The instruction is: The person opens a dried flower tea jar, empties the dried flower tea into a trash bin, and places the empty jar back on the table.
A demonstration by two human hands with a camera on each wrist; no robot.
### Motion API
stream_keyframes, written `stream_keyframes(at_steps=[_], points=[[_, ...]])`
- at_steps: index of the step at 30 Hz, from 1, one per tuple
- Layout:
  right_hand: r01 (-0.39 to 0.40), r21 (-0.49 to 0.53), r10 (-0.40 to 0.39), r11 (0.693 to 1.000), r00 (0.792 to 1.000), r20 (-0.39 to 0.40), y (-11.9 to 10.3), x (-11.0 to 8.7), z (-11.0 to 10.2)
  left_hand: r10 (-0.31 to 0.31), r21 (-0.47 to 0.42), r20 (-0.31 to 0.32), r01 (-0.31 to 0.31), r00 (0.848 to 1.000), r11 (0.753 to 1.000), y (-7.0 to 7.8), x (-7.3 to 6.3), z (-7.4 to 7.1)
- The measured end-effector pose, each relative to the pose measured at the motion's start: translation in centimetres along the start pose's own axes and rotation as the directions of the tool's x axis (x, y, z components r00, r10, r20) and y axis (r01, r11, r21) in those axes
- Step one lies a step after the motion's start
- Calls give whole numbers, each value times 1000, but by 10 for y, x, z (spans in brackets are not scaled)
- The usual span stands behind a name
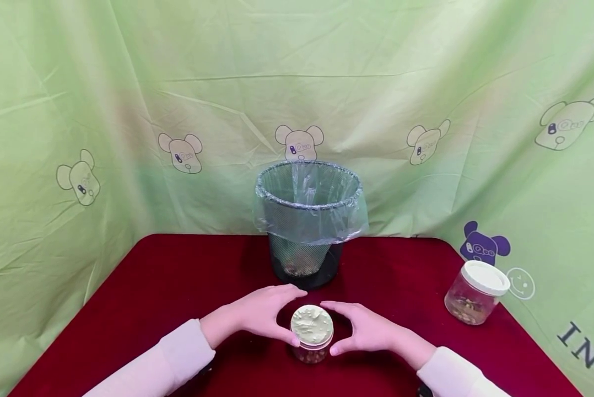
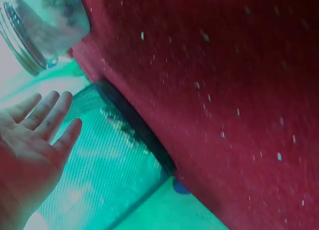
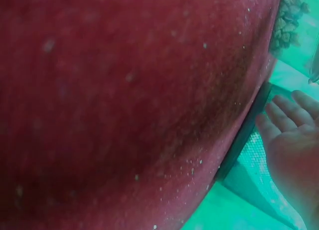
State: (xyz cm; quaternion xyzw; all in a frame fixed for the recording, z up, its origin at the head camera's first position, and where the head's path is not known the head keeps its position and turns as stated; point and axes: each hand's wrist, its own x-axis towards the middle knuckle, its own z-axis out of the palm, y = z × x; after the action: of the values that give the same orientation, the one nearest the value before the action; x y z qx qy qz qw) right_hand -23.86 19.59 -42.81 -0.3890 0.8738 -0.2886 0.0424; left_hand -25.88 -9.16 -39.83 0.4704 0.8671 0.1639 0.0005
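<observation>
A small clear jar (image 1: 313, 353) stands on the table in the head view, with a pale, wrinkled-looking top (image 1: 312, 324). Lumpy, pebble-like pieces (image 3: 286, 23) show inside it in the right wrist view. My left hand (image 1: 269, 311) curves around the jar's left side, its thumb tip at the jar's edge; I cannot tell if it touches. On the other side my right hand (image 1: 363, 328) is held with fingers and thumb spread, a small gap from the jar. Both palms face the jar, and neither hand grips it. In the left wrist view the jar (image 2: 60, 23) is partly cut off.
Behind the hands stands a black mesh bin (image 1: 304, 231) lined with a clear plastic bag, some bits at its bottom. A white-lidded clear jar (image 1: 470, 300) with a few pieces inside is at the right table edge. Red cloth (image 1: 178, 292) covers the table; green curtains surround it.
</observation>
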Motion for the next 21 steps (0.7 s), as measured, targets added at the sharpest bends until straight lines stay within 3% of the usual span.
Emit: stream_keyframes(at_steps=[12, 21], points=[[31, 205, -38, 978, 999, 31, -1, 6, 10, 77, 15, -54, -77, 996, 997, 6, 9, 16], [34, 391, -54, 920, 998, 40, -2, 10, 14, 109, 6, -93, -109, 990, 994, 5, 11, 18]])
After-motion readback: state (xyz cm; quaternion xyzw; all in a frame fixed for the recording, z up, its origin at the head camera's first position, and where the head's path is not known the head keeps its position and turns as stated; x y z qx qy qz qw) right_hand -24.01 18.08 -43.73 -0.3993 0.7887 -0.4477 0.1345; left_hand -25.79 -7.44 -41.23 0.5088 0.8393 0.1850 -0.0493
